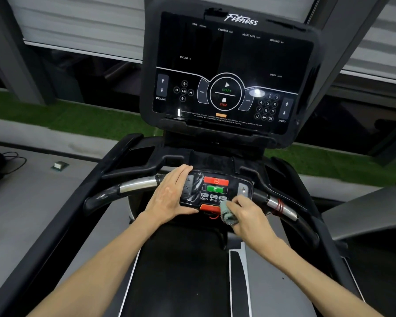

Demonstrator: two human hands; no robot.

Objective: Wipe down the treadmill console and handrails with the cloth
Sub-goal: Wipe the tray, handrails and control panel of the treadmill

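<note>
Pinching crumpled cloth (228,216) on glossy keypad (215,189), right hand (249,213), left hand (169,195) flat, fingers straight

White blinds (78,24) hang half-lowered above dark windows (89,74). A strip of green turf (55,115) borders the grey floor (21,213).

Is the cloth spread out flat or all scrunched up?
Scrunched up. The cloth is a small wad gripped in the right hand, against the lower control panel's corner.
</note>
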